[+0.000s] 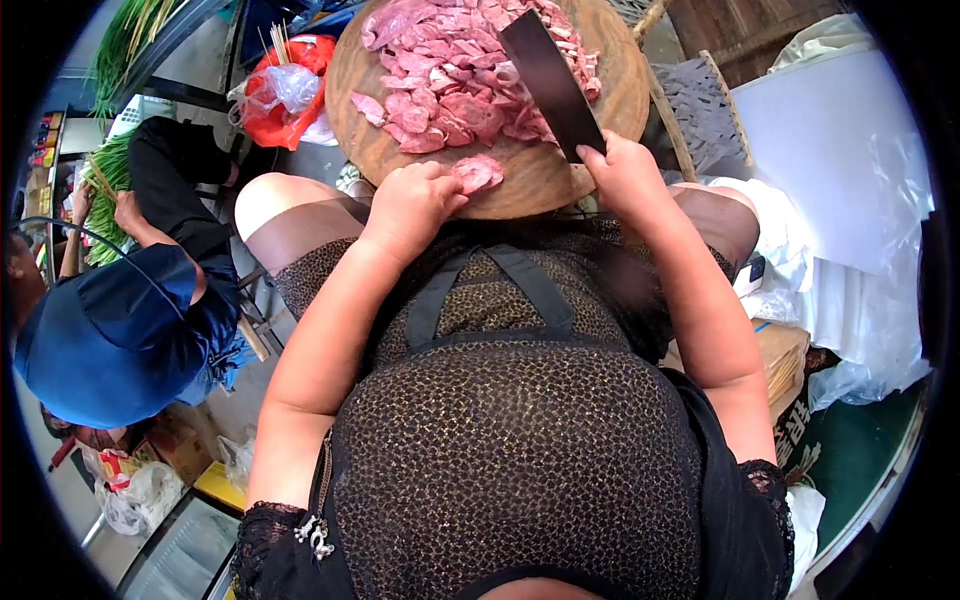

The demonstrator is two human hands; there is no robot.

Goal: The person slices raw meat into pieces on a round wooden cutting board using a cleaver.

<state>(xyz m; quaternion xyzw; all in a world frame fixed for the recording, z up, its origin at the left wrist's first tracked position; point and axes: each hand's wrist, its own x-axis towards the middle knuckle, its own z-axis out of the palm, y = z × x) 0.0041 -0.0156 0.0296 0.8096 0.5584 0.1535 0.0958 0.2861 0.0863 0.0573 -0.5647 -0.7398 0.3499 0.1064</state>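
A round wooden chopping board [350,75] stands in front of my knees. Across its far half spreads a heap of sliced pink meat [450,85]. Near the board's front edge, my left hand [412,200] is closed on a small piece of meat [480,174], its fingers bunched at the left end. My right hand [626,172] grips the handle of a cleaver [548,80]. The dark, broad blade slants up and left over the right part of the heap, and its handle is hidden inside my fist.
An orange-red bag [315,65] with clear plastic and thin sticks sits left of the board. A co-worker in a blue shirt [110,330] handles long green stalks [108,185] at far left. On the right are a woven chair [700,110] and a white, plastic-draped surface [800,150].
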